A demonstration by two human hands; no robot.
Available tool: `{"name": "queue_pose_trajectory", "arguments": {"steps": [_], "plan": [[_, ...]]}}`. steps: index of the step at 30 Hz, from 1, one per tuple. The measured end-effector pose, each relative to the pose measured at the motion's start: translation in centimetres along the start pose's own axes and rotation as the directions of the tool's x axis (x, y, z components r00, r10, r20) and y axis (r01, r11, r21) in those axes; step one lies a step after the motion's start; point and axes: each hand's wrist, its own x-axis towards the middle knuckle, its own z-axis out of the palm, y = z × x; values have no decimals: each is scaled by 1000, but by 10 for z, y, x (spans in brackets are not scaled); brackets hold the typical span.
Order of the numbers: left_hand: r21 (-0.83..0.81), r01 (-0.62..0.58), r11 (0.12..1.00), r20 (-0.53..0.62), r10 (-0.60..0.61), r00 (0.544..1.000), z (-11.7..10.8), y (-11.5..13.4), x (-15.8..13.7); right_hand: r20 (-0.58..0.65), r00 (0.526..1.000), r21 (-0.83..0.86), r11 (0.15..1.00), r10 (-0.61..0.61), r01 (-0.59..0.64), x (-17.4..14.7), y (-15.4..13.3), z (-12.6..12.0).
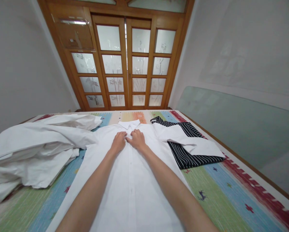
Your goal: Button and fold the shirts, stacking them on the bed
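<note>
White shirt laid front-up, both hands at upper placket

Writing: a pale tag-like patch (155, 120) sits at the far corner of the striped cloth (183, 158), too small to read. Marks on the brown board (74, 36) over the upper left door pane are also illegible.

White shirt (131, 180) is plain, long-sleeved, with a pointed collar (134, 123) and a straight front placket (131, 161) with small pale buttons. Body spread mostly flat — light creases only. It lies mid-frame on a patterned cover (207, 180) with green, blue and red bands. Collar end points away from the person, toward the wood-and-glass doors (139, 84); long axis runs from there back to the person, lower part cut off by the frame edge. One sleeve (204, 145) goes out to the right, across the striped cloth, black with white lines. On the other side the shirt meets a rumpled white cloth pile (35, 158).

Left hand (119, 141) and right hand (137, 139) rest just below the collar, either side of the placket, nearly touching. Fingers bent inward on both — can't tell whether fabric is pinched.
</note>
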Motion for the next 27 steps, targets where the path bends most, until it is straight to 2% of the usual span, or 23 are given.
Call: {"name": "queue_pose_trajectory", "arguments": {"steps": [11,17,22,27], "plan": [[-45,-2,999,-8,2,1000,2,0,0,51,996,-89,994,73,-68,8,-15,-4],[-5,22,1000,-6,-22,1000,-2,5,-2,-1,994,-63,992,112,-112,11,-16,0],[68,56,996,39,-59,998,-9,15,1,-67,980,103,978,190,-182,14,-2,5],[160,185,969,102,-203,974,-15,31,8,-85,954,326,912,288,-247,20,15,10]]}}
